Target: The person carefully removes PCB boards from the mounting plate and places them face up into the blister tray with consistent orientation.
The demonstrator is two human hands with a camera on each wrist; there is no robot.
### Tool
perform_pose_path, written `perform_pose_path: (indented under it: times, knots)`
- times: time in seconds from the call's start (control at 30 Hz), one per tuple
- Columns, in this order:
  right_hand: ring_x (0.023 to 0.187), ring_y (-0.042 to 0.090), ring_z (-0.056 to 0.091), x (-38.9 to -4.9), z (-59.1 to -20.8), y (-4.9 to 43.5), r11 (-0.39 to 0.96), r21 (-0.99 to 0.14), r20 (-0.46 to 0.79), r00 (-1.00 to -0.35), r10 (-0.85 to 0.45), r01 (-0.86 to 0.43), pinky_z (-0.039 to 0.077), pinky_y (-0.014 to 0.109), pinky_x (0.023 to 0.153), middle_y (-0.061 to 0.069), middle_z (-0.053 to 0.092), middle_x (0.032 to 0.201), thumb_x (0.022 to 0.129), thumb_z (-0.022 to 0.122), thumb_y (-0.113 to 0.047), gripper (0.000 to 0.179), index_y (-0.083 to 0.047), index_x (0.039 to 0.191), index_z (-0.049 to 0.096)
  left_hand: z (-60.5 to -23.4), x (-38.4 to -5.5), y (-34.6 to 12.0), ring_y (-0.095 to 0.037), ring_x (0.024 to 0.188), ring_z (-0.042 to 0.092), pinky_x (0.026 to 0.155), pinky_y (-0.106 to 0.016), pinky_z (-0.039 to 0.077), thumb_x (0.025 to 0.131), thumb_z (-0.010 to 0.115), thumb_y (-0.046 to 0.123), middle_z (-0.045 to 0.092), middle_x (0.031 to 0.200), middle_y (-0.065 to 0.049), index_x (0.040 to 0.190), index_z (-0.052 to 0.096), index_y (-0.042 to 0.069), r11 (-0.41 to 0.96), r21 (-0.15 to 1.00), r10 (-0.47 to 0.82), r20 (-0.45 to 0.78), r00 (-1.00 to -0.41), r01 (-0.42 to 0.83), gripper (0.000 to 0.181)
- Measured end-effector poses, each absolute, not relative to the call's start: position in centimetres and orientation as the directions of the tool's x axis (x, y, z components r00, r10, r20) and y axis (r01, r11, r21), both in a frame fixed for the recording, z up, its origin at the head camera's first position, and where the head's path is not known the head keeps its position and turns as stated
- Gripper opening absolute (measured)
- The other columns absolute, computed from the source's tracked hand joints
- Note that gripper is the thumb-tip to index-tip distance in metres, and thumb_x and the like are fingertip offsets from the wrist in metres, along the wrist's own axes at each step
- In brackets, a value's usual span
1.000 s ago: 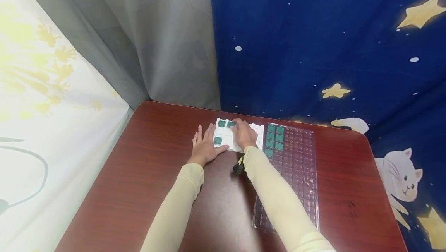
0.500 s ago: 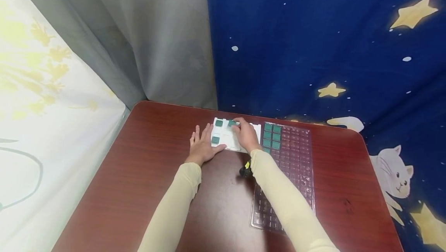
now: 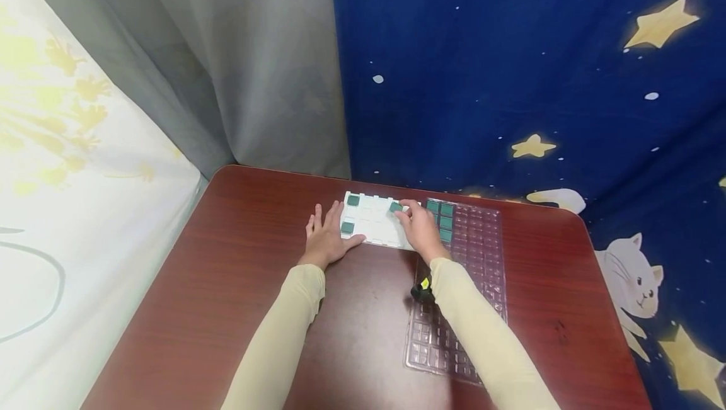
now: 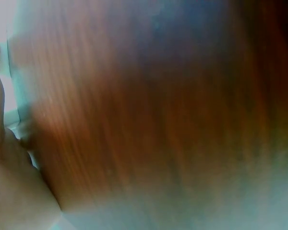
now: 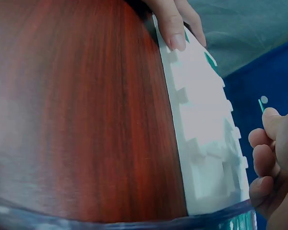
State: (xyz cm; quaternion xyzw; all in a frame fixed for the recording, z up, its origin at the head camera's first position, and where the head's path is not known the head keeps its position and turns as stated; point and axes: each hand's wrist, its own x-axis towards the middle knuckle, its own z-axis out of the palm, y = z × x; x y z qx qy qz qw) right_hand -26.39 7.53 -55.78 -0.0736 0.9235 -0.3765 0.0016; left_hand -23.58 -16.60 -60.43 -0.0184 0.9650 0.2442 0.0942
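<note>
My left hand [image 3: 326, 237] rests with spread, straight fingers along the left end of a white tray [image 3: 374, 218], its thumb at the near edge. Two green square tiles [image 3: 353, 200] [image 3: 348, 228] sit in the tray's left column. Over the tray's right part, my right hand [image 3: 421, 227] pinches another green square tile [image 3: 395, 207] between thumb and fingertips. In the right wrist view that tile [image 5: 261, 105] shows as a thin edge, raised clear of the white tray [image 5: 201, 124]. The left wrist view is blurred and catches only part of the left hand [image 4: 19, 191].
Right of the white tray lies a long clear plastic tray [image 3: 482, 252] of small pockets, with several green tiles [image 3: 446, 222] at its far left corner. A black wrist device with a yellow mark [image 3: 422, 290] is under the right forearm. Curtains [image 3: 283, 82] hang behind the table [image 3: 227, 271].
The right hand has lifted the green tile from the tray's second far slot and carried it right. The left hand stays at the tray's left end. The head view has shifted slightly.
</note>
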Motion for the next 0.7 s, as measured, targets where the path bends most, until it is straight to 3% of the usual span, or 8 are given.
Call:
perform_pose_path:
  times: [0.5,0.7]
  knots:
    - [0.067,0.015,0.055,-23.2,-56.2,11.3,0.716,-0.684,0.060,-0.989,-0.138,-0.141,0.048,0.031,0.064,0.007,0.069,0.090,0.104,0.059,-0.029,0.037,-0.010,0.136,0.061,-60.9,-23.4,-16.5,-0.032,0.160,-0.017,0.128,-0.061,-0.004,0.082,0.059,0.081,0.002,0.175,0.005,0.166,0.001,0.029,0.874,0.481,0.021,-0.184,-0.983,-0.071,0.114]
    - [0.064,0.015,0.056,-21.9,-56.5,13.5,0.738,-0.664,0.048,-0.992,-0.114,-0.117,0.052,0.038,0.069,0.007,0.070,0.089,0.104,0.059,-0.030,0.039,-0.011,0.138,0.061,-60.7,-23.4,-16.6,-0.034,0.160,-0.016,0.127,-0.061,-0.004,0.083,0.059,0.079,0.004,0.175,0.004,0.166,0.002,0.028,0.868,0.491,0.024,-0.176,-0.984,-0.067,0.113]
